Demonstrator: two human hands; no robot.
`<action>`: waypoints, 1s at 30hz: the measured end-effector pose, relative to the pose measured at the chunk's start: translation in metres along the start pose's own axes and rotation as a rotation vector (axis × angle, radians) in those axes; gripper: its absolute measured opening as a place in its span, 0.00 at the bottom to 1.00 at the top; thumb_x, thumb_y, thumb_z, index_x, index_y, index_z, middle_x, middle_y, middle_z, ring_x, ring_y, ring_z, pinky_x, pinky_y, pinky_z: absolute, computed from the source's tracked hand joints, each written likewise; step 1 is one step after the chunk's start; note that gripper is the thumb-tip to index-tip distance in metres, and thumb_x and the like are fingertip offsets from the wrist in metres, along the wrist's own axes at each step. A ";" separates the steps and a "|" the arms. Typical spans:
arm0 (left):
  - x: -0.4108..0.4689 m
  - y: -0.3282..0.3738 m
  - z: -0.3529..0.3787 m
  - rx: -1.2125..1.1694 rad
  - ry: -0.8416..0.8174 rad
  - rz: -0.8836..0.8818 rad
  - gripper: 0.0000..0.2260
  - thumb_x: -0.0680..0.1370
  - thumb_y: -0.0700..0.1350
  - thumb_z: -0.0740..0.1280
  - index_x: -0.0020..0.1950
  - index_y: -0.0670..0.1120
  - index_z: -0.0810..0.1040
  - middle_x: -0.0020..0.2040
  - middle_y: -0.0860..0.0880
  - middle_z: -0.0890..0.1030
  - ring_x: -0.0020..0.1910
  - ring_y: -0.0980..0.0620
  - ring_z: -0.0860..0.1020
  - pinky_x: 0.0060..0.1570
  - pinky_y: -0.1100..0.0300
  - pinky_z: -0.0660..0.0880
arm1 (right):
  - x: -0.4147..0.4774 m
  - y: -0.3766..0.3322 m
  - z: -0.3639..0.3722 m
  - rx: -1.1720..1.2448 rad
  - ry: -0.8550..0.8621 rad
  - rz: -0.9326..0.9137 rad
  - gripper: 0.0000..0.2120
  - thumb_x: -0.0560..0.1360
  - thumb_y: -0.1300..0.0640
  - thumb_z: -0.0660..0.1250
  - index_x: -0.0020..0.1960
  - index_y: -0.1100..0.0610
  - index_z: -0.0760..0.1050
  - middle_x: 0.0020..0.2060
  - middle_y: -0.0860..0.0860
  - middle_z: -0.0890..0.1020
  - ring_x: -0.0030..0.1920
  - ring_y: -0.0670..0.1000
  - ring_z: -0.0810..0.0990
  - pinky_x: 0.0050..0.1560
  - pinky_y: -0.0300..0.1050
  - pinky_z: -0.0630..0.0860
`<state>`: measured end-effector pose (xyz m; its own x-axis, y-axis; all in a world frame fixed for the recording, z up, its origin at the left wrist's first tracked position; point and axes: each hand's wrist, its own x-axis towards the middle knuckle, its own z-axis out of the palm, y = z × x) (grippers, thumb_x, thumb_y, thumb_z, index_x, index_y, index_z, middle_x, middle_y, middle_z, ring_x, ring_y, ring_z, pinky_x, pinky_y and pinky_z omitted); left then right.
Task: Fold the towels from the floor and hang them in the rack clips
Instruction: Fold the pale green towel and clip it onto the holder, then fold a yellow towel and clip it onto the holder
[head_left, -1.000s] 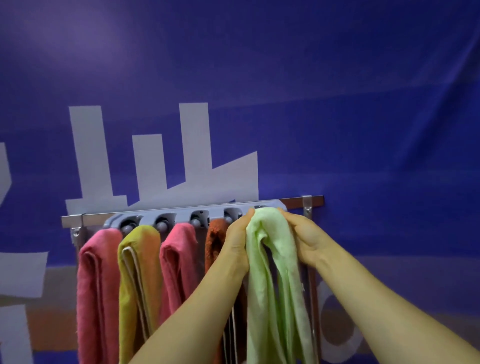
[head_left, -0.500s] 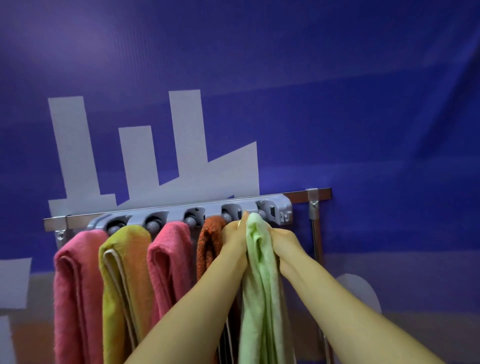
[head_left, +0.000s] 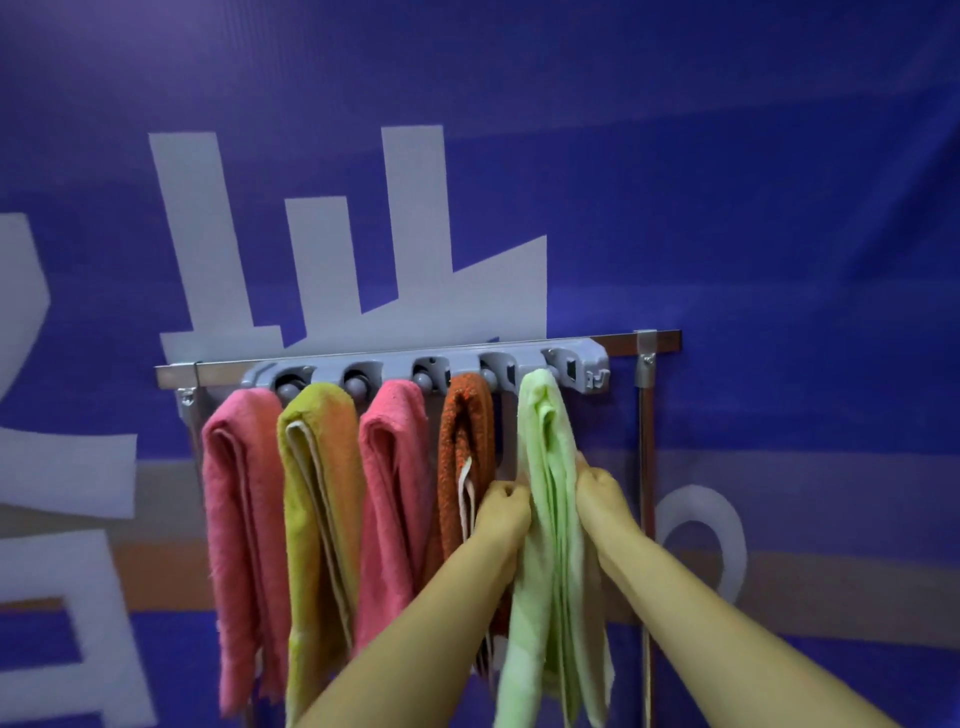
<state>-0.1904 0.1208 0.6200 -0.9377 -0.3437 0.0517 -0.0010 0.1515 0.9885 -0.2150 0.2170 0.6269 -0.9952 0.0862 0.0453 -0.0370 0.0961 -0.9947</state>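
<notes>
A grey clip rack (head_left: 519, 358) is fixed to a metal rail (head_left: 218, 370) in front of a blue banner. Several folded towels hang from its clips: a pink towel (head_left: 239, 519), a yellow-orange towel (head_left: 319, 499), a second pink towel (head_left: 392, 499), a rust-orange towel (head_left: 462, 447) and a light green towel (head_left: 545, 467) at the rightmost clip. My left hand (head_left: 501, 512) pinches the green towel's left edge about halfway down. My right hand (head_left: 602, 501) grips its right edge at the same height.
A thin metal upright (head_left: 645, 467) of the stand runs down just right of my right hand. The blue banner with white shapes (head_left: 363, 260) fills the background behind the rack.
Both hands have slid down from the top of the green towel at the clip to its middle. The towel's top now stays in the rightmost clip by itself.
</notes>
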 end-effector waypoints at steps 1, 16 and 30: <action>-0.007 -0.014 -0.003 -0.003 -0.024 -0.019 0.08 0.80 0.45 0.58 0.45 0.44 0.73 0.40 0.46 0.77 0.37 0.52 0.75 0.38 0.62 0.72 | -0.012 0.004 -0.004 -0.071 0.020 -0.011 0.24 0.79 0.43 0.53 0.57 0.61 0.75 0.53 0.60 0.81 0.55 0.61 0.79 0.59 0.52 0.74; -0.174 -0.236 -0.058 -0.031 -0.095 -0.524 0.11 0.79 0.36 0.58 0.37 0.45 0.69 0.34 0.47 0.75 0.30 0.53 0.70 0.23 0.67 0.62 | -0.178 0.218 0.004 -0.521 -0.108 0.169 0.21 0.80 0.48 0.55 0.61 0.64 0.72 0.59 0.62 0.78 0.62 0.61 0.74 0.56 0.46 0.69; -0.219 -0.505 -0.049 0.160 -0.173 -0.956 0.12 0.78 0.38 0.60 0.35 0.44 0.73 0.36 0.46 0.77 0.34 0.51 0.73 0.34 0.61 0.68 | -0.238 0.495 0.031 -0.693 -0.392 0.636 0.20 0.79 0.49 0.58 0.62 0.63 0.70 0.59 0.60 0.78 0.61 0.60 0.75 0.60 0.47 0.70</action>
<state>0.0328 0.0748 0.1169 -0.5552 -0.2479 -0.7940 -0.8207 0.0082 0.5713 0.0004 0.2134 0.1213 -0.7760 0.0024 -0.6307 0.4457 0.7095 -0.5458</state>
